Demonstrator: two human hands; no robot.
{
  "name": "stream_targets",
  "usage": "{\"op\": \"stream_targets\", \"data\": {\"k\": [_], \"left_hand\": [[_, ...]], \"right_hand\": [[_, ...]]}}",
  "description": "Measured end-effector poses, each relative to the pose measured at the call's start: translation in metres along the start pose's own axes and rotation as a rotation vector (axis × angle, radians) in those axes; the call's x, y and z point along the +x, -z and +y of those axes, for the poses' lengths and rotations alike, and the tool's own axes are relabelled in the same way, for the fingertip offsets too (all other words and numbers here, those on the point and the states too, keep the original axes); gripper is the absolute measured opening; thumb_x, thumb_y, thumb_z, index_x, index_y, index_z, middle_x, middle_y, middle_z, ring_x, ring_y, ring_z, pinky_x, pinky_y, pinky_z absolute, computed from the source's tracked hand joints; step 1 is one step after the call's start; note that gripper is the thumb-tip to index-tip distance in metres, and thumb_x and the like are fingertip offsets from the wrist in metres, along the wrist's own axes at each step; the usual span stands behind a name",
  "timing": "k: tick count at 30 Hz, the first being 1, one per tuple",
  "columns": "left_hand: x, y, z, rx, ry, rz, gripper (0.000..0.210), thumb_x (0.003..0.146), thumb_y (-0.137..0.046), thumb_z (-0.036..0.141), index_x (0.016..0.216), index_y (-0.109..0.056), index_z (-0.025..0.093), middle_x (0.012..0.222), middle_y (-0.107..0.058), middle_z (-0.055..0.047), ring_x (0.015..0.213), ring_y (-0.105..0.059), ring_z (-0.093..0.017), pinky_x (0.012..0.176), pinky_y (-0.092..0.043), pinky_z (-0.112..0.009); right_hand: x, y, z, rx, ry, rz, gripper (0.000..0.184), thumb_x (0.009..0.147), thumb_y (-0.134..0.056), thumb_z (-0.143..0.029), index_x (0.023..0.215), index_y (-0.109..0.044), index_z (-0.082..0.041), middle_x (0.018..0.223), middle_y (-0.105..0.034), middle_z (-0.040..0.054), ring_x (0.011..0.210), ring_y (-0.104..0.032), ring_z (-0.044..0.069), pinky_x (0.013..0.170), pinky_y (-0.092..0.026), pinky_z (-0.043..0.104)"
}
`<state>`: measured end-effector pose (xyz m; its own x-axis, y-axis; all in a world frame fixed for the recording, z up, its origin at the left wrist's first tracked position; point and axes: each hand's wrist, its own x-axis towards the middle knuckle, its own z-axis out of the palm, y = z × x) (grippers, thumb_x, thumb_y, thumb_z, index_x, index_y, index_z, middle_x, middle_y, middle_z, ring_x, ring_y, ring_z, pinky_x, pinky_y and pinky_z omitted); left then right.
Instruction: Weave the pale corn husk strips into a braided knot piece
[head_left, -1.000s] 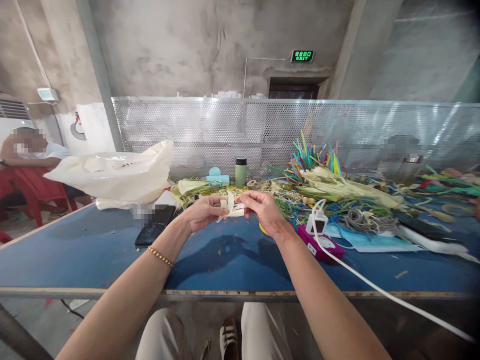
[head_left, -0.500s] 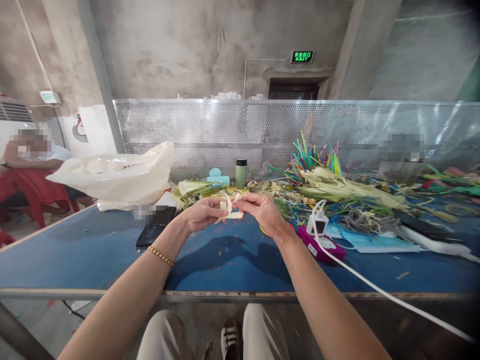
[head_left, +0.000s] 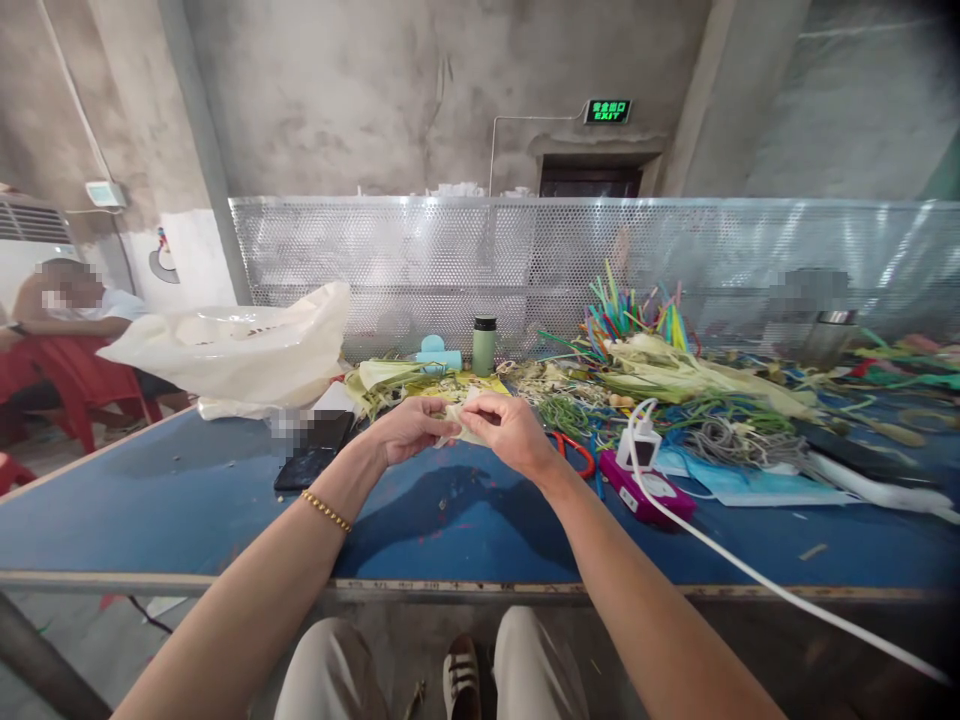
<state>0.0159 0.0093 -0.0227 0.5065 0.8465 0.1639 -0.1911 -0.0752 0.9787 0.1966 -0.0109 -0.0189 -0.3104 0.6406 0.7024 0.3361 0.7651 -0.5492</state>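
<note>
Pale cream strips of what looks like corn husk (head_left: 471, 436) are pinched between both hands above the blue table. My left hand (head_left: 409, 430) grips them from the left with thumb and fingers closed. From the right, my right hand (head_left: 516, 432) presses its thumb and fingertips on the same piece, close to the left fingertips. Its fingers hide part of the husk. Red-handled scissors (head_left: 576, 455) lie just beyond my right wrist.
A purple power block (head_left: 646, 492) with a white charger and cable sits at right, beside a blue face mask (head_left: 739, 482). Husks (head_left: 675, 372), green cords and coloured stems heap behind. A green bottle (head_left: 484, 347), plastic bag (head_left: 232, 350) and dark phone (head_left: 311, 468) stand or lie around.
My right hand has moved slightly left and in, bringing its fingertips against the left ones. The husk strips, spread between the hands before, are now gathered together. The red scissor handle shows more.
</note>
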Motion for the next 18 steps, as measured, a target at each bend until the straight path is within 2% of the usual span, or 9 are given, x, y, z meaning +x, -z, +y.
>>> {"op": "stream_targets", "data": {"k": [6, 9, 13, 18], "left_hand": [[-0.001, -0.001, 0.001, -0.023, 0.018, 0.013, 0.024, 0.058, -0.085, 0.013, 0.075, -0.069, 0.011, 0.066, -0.06, 0.0, 0.059, -0.055, -0.008, 0.058, -0.043, -0.022], [-0.003, -0.001, 0.005, -0.081, 0.009, -0.027, 0.021, 0.06, -0.084, 0.011, 0.075, -0.069, 0.01, 0.066, -0.058, 0.0, 0.059, -0.055, -0.007, 0.06, -0.044, -0.022], [-0.005, 0.002, 0.008, -0.162, -0.045, -0.121, 0.027, 0.064, -0.081, 0.012, 0.088, -0.07, 0.011, 0.071, -0.06, 0.0, 0.057, -0.053, -0.006, 0.061, -0.045, -0.022], [-0.003, 0.006, 0.006, -0.173, -0.084, -0.167, 0.034, 0.068, -0.08, 0.013, 0.1, -0.069, 0.011, 0.073, -0.062, 0.0, 0.057, -0.056, -0.007, 0.06, -0.045, -0.022]], "right_hand": [[0.0, 0.006, -0.008, 0.232, -0.174, 0.012, 0.024, 0.087, -0.055, -0.039, 0.081, -0.064, -0.018, 0.051, -0.055, -0.0033, 0.042, -0.047, 0.01, 0.047, -0.038, 0.025], [0.0, 0.01, -0.012, 0.378, -0.181, 0.046, 0.024, 0.085, -0.058, -0.042, 0.084, -0.062, -0.018, 0.054, -0.057, -0.0025, 0.044, -0.049, 0.011, 0.046, -0.04, 0.024], [0.0, 0.015, -0.012, 0.568, -0.174, 0.076, 0.017, 0.079, -0.065, -0.035, 0.083, -0.059, -0.02, 0.059, -0.057, -0.0035, 0.048, -0.048, 0.01, 0.046, -0.041, 0.023], [0.0, 0.018, -0.008, 0.642, -0.121, 0.086, 0.015, 0.079, -0.069, -0.032, 0.083, -0.061, -0.02, 0.06, -0.054, -0.004, 0.052, -0.048, 0.009, 0.047, -0.041, 0.022]]}}
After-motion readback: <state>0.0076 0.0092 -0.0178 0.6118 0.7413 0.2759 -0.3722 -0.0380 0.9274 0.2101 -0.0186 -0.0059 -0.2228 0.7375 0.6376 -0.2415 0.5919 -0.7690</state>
